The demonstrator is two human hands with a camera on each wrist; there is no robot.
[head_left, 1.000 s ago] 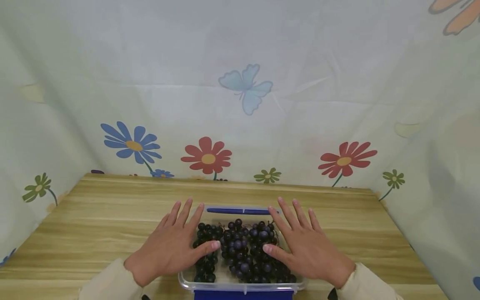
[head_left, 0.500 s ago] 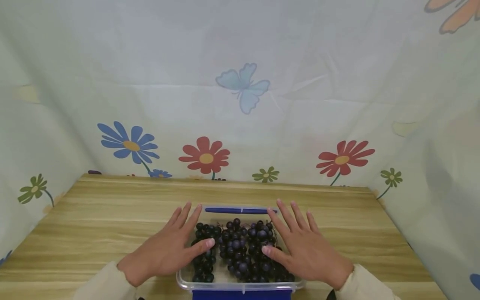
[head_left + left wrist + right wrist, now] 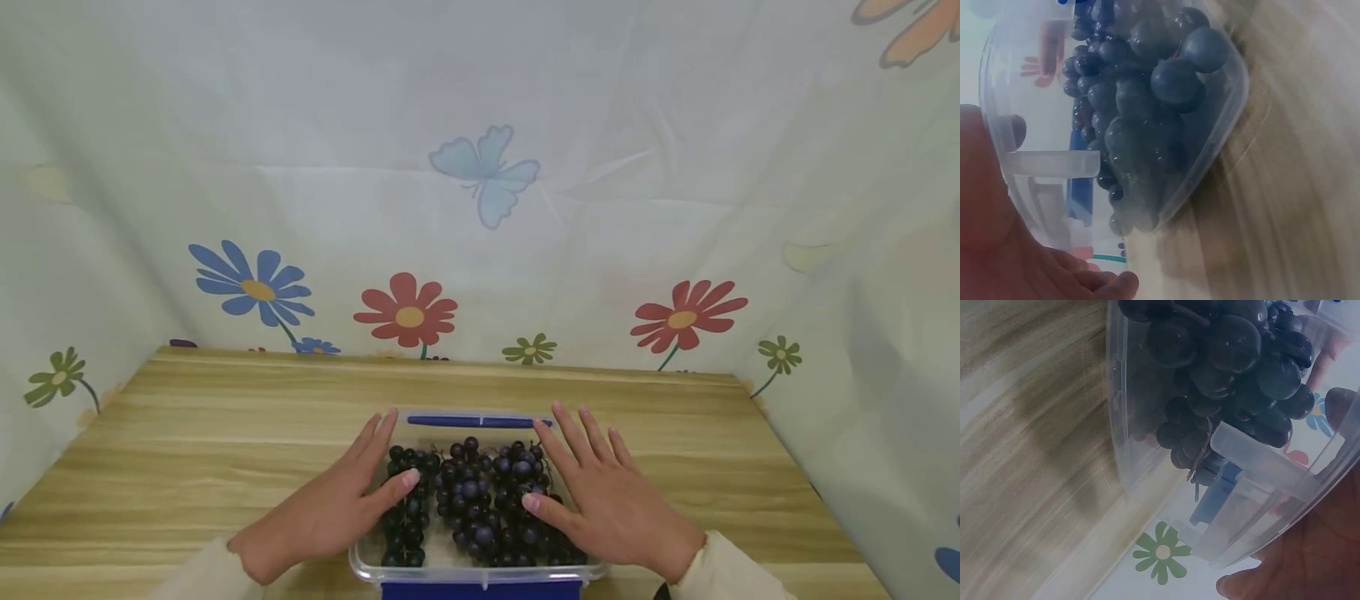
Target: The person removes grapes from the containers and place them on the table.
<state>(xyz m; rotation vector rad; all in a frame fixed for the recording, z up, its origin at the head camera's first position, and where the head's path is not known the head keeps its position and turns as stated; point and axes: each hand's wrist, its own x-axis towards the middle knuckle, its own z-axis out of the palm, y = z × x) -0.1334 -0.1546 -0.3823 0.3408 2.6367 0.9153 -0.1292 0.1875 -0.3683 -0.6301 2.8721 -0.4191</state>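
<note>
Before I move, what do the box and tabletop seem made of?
The box looks like clear, smooth plastic, because the grapes show through its walls in both wrist views. The tabletop looks like matte wood or wood-print laminate, with streaked grain; I can't tell which.

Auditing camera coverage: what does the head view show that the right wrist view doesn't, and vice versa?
Head only: the blue butterfly print and both cream sleeves.

Right wrist only: the palm side of the right grip, plus a low, side-on look through the clear container at the dark grapes.

Both: right grip, clear container, dark grapes, wood-grain table and a green flower print.
</note>
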